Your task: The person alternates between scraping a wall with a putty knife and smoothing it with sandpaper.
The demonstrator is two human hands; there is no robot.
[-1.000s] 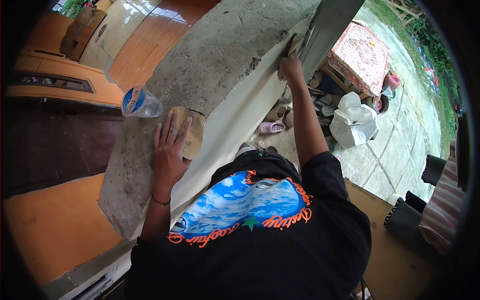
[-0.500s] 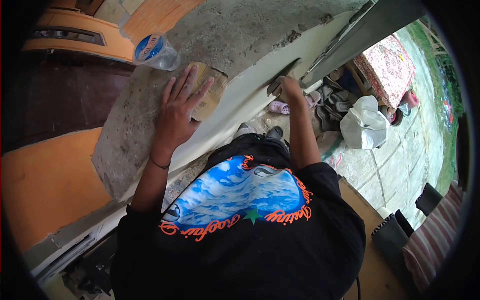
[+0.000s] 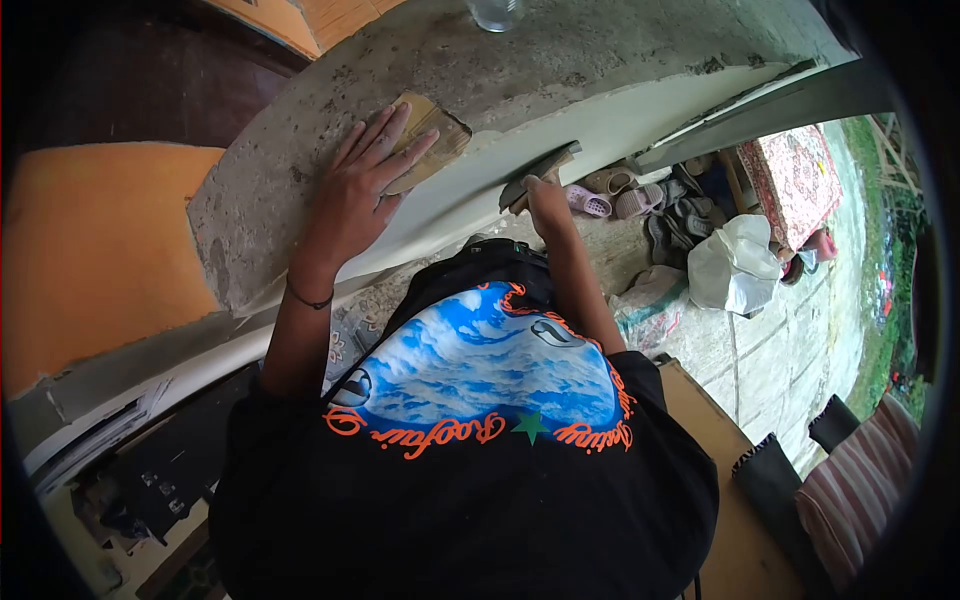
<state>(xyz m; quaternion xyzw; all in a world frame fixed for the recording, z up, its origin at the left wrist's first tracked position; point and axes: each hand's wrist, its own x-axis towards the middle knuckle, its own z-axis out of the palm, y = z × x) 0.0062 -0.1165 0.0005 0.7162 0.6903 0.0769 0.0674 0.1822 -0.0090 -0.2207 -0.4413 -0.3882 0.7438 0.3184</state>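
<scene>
My left hand (image 3: 365,190) lies with spread fingers over a piece of brown cardboard (image 3: 432,140) on the rough concrete ledge (image 3: 270,170). The cardboard sits at the ledge's edge, partly under my fingers. My right hand (image 3: 545,205) is closed round the handle of a trowel (image 3: 535,178), whose dark, long blade is beside the pale wall face (image 3: 600,120) below the ledge. A clear plastic cup (image 3: 495,12) stands on the ledge at the top, cut off by the frame.
Several shoes and sandals (image 3: 640,200) lie on the floor to the right, near a white sack (image 3: 735,265). A patterned red and white covered item (image 3: 790,185) stands behind them. Striped cloth (image 3: 865,480) is at the lower right. An orange wall (image 3: 100,260) is at left.
The view has shifted, and the cup now sits higher and farther right. My right hand and the trowel have moved left, nearer my left hand. The left hand stays on the cardboard.
</scene>
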